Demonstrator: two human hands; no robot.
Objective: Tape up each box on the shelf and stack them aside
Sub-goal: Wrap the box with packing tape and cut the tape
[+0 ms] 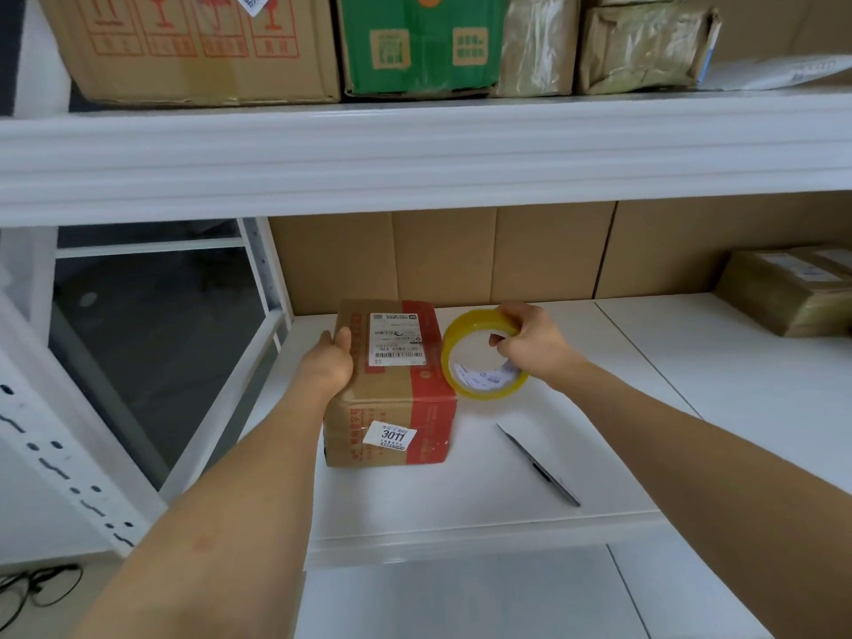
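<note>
A small brown and red cardboard box (396, 385) with a white shipping label on top and a "3011" sticker on its front stands on the white shelf (507, 491). My left hand (329, 362) grips the box's left top edge, thumb on top. Right beside the box, my right hand (530, 343) holds a yellow roll of clear tape (465, 357) upright, fingers curled round its rim and through its core. The roll touches or nearly touches the box's right side.
A black pen-like knife (539, 465) lies on the shelf in front of the tape. A taped brown parcel (793, 290) sits at the far right. Several boxes, one of them green (422, 43), fill the upper shelf. Cardboard sheets (461, 255) line the back.
</note>
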